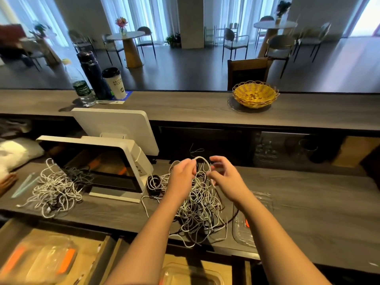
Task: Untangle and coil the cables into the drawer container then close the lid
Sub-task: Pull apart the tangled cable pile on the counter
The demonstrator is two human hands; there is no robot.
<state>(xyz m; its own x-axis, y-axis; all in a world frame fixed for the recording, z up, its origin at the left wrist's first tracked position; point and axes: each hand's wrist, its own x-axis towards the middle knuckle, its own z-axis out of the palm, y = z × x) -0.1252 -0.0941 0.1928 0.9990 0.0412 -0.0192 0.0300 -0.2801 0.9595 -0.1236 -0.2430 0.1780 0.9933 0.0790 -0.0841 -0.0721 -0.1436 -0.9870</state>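
Cable tangle (pixel 197 204): on counter (pixel 308 202), right of the point-of-sale terminal (pixel 98 167), directly beneath both hands. Left hand (pixel 183 173) pinches a raised white loop; right hand (pixel 224 175), fingers loosely spread, touches the same loop's other side. Strand arches hand to hand.

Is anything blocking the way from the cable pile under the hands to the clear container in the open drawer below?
Nothing visible blocks it. The left hand pinches a white cable over the cable pile; the container sits in the drawer beneath the counter edge, its top apparently uncovered.
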